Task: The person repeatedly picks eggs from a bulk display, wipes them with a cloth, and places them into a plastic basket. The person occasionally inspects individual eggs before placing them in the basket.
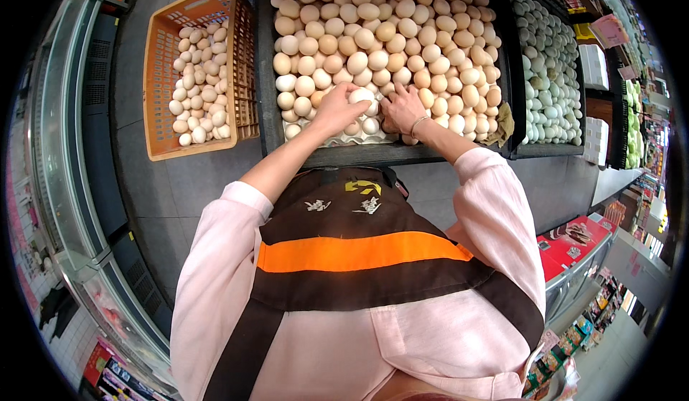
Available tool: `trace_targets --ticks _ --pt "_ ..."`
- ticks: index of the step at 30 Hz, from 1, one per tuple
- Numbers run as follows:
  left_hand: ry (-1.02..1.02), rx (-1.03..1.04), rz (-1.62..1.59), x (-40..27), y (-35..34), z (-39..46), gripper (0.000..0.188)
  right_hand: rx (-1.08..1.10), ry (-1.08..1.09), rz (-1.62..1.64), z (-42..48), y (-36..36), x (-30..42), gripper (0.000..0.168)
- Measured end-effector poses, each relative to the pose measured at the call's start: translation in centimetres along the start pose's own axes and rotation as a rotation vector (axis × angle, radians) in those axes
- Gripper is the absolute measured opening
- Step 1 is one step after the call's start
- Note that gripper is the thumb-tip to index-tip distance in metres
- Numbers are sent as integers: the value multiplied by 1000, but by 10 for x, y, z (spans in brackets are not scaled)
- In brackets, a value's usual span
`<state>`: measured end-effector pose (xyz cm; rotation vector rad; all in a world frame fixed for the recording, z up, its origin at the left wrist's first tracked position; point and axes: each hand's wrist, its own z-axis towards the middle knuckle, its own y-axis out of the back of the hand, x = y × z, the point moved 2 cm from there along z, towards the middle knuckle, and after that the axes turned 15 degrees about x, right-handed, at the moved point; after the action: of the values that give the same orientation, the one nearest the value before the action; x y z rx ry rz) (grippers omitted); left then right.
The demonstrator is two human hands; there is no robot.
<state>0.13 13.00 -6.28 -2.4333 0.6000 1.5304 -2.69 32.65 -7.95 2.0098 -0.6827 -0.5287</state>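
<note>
A wide black bin (323, 156) in front of me is heaped with brown and cream eggs (377, 30). Between thumb and fingers, my left hand (340, 108) holds a pale egg (361, 96) over the near part of the heap. To its right, my right hand (402, 109) reaches down among the eggs, fingers bent; whether it grips one is hidden. Below the hands, a pale molded egg tray (344, 140) lies at the bin's near edge with a few eggs in view on it.
An orange plastic crate (153, 86) with eggs stands left of the bin. Right of it, another black bin (543, 151) holds pale greenish eggs (549, 78). A brown cloth (501, 126) lies at the near right corner. A glass-sided display case (70, 132) runs along the far left.
</note>
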Motion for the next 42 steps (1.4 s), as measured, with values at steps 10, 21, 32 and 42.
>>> trace_targets --ticks 10,21,32,42 --pt "-163 95 848 -31 -17 36 47 -55 -24 -29 -5 -10 -3 16" --pt "-219 31 1117 -28 -29 46 34 -264 -41 112 -24 6 2 13" --pt "-416 79 1240 -17 -36 62 37 -392 53 255 -39 1 0 30" --pt "-520 409 1309 -39 -41 76 27 -543 118 338 -47 2 -1 29"
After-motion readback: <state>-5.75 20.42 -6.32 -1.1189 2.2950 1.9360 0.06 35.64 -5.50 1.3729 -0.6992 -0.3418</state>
